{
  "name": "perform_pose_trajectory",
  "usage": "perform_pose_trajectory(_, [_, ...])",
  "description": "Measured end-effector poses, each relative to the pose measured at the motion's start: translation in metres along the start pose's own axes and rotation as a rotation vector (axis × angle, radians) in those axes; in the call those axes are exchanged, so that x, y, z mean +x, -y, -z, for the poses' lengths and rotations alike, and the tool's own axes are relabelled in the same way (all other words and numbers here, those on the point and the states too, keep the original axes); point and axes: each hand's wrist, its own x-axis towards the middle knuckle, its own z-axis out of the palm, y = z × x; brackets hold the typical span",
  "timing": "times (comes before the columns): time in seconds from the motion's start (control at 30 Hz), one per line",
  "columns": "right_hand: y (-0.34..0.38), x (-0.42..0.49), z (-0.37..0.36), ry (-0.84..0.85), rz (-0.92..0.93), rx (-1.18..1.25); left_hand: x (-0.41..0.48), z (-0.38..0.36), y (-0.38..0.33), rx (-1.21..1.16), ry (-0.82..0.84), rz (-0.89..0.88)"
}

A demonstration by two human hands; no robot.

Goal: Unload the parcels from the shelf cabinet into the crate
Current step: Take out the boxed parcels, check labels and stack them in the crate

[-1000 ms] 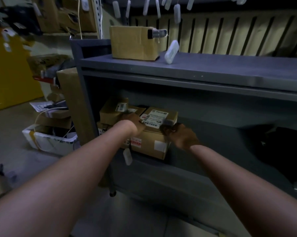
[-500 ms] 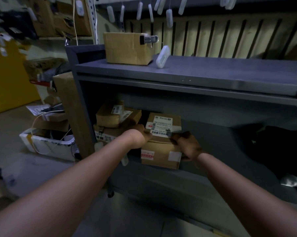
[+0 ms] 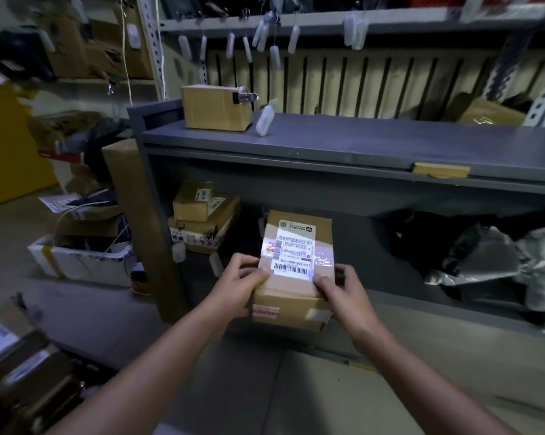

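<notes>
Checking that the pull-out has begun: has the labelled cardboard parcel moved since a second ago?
Yes. The labelled parcel has come forward, out of the shelf cabinet: it sat against the parcel stack, now stands clear of it.

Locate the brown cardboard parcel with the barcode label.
Head view, centre: the parcel is held by left hand and right hand, right of the stacked cardboard boxes.

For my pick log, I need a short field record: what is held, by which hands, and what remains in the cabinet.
Held: labelled parcel, at the lower shelf's front
Left hand: grips its left side
Right hand: grips its right side
Beside it: box stack to the left, grey bags to the right
Cabinet top: one box
</notes>
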Motion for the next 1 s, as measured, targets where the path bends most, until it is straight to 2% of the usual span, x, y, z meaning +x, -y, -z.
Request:
perform_pose_trajectory(0.23, [-0.025, -0.081, 0.007, 0.047, 0.083, 0.006, -0.066, -0.003, 0.045, -0.183, 0.007, 0.02])
perform_pose_trajectory(0.43, [-0.039, -0.103, 0.003, 0.045, 0.198, -0.024, -0.083, 0.003, 0.061, -0.281, -0.029, 0.042])
perform_pose_trajectory(1.0, [-0.059, -0.12, 0.009, 0.061, 0.223, -0.033, -0.092, 0.0, 0.082, -0.281, -0.01, 0.106])
